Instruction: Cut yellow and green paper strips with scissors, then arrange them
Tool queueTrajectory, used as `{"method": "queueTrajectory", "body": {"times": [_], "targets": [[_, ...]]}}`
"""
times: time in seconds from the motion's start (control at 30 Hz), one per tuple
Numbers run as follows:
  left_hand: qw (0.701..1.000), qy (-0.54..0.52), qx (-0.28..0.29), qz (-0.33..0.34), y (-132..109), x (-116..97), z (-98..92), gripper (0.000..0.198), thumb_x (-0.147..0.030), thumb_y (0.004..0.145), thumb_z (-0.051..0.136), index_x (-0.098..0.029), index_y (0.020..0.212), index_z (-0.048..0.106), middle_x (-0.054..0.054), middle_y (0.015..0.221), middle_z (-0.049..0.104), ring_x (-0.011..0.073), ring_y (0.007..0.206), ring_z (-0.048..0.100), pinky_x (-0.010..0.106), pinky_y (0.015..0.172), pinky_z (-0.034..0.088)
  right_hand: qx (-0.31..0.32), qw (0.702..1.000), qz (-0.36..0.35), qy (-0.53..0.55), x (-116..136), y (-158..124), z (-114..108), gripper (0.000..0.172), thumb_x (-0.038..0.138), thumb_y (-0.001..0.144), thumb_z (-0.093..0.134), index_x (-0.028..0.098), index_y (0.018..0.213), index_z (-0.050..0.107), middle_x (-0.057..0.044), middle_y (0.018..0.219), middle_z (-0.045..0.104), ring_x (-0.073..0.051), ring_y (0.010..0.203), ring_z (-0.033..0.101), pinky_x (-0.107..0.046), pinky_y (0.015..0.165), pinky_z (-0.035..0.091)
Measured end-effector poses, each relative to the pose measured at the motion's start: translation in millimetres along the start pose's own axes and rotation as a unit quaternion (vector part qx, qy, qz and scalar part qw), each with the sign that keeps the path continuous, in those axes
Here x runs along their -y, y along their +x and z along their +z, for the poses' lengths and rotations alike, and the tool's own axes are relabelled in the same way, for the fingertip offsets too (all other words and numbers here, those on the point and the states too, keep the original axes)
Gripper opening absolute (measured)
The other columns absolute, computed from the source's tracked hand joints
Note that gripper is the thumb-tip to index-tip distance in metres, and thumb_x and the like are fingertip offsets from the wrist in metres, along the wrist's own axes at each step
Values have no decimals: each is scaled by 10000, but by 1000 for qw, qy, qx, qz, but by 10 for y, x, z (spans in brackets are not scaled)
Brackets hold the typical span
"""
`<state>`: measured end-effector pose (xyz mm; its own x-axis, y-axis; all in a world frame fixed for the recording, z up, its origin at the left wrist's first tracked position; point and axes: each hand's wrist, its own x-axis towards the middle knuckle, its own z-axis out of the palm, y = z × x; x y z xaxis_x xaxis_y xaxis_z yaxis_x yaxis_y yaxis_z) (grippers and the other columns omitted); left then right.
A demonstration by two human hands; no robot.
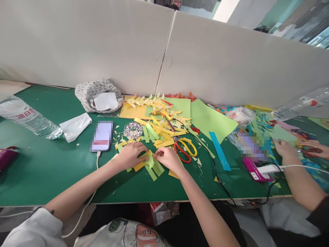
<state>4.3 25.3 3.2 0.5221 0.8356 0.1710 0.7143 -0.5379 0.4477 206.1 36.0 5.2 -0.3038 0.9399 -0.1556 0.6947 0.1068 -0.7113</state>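
My left hand (133, 155) and my right hand (167, 157) meet over the table, fingers bent and pinched around folded paper strips (149, 159) in yellow and light green. Loose green strips (153, 171) lie just below the fingers. More yellow strips (166, 132) are heaped behind my hands. To the right of my right hand rest scissors (183, 151) with one red and one yellow handle. A yellow glue gun (161, 112) lies on the pile, and a round clear dish of sequins (133, 130) sits behind my left hand.
A phone (102, 136) on a charging cable and a water bottle (28, 116) are on the left. A cloth bag (100, 94) stands at the back. A black cord (203, 147) crosses the table. At right, a co-worker's hand (286, 151) is near a magenta power bank (257, 170).
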Motion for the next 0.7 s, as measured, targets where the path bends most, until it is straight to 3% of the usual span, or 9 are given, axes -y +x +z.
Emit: {"method": "queueTrajectory", "body": {"times": [0.1, 0.23, 0.43, 0.7], "targets": [[999, -36, -20, -30, 28, -6, 38, 380, -482, 757, 507, -213, 1024, 534, 74, 989, 612, 251, 907, 573, 381, 724, 475, -4, 999, 2, 45, -19, 21, -10, 164, 343, 696, 573, 186, 668, 608, -24, 678, 642, -150, 640, 591, -253, 590, 444], [984, -158, -48, -70, 41, 46, 35, 435, -461, 757, 530, -216, 1115, 500, 67, 1040, 624, 218, 905, 596, 349, 744, 494, -3, 994, 11, 112, -29, 36, -11, 207, 376, 713, 562, 175, 745, 605, -35, 756, 653, -157, 707, 611, -270, 644, 474], [961, -252, -68, -94, 40, 85, 33, 330, -427, 792, 498, -229, 1023, 626, 47, 990, 680, 207, 843, 625, 316, 711, 506, -5, 977, 43, 210, 30, 27, 40, 322, 446, 664, 609, 153, 796, 606, -52, 759, 646, -172, 705, 621, -292, 631, 510], [931, -318, -96, -153, 50, 78, 67, 321, -437, 737, 568, -215, 947, 666, 41, 921, 705, 197, 759, 654, 307, 676, 528, -12, 959, 75, 274, 101, 36, 99, 308, 428, 617, 656, 149, 739, 611, -48, 701, 640, -176, 662, 619, -305, 621, 522]]}}
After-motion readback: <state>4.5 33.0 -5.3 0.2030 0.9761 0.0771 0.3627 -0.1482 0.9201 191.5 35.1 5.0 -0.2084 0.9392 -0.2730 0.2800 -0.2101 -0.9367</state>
